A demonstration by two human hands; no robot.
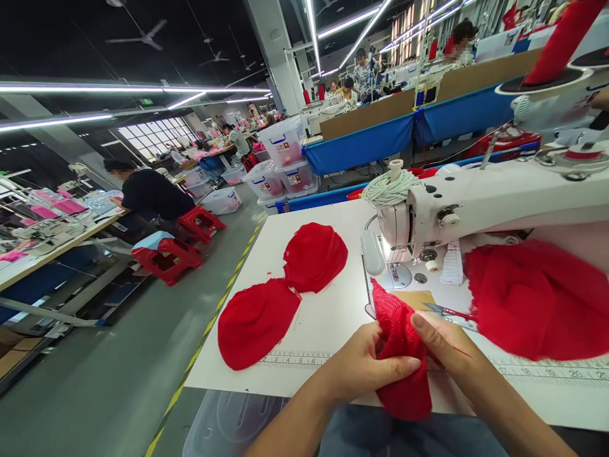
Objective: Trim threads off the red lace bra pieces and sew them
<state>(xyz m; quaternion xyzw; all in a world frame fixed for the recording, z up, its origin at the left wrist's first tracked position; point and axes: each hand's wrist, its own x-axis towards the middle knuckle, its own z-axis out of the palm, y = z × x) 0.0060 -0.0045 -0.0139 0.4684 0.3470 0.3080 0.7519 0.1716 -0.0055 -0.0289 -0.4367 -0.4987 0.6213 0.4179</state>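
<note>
A red fabric piece (404,387) is pinched in both of my hands over the front edge of the sewing table. My left hand (356,362) grips it from the left, its thumb lying across the cloth. From the right, my right hand (447,343) presses its thumb on the upper fold. Just beyond stands the white sewing machine (495,197), its needle area lit. Small thread snips (451,311) with red handles rest right of the cloth. Two rounded red fabric pieces (316,257) lie on the left of the table, joined at a narrow point.
A larger red fabric pile (542,298) sits under the machine arm. A printed ruler (304,360) runs along the white tabletop (333,324). Clear plastic bins (285,152) stack beyond the table. Left are red stools (166,257) and a seated person (155,190); other people sit farther back.
</note>
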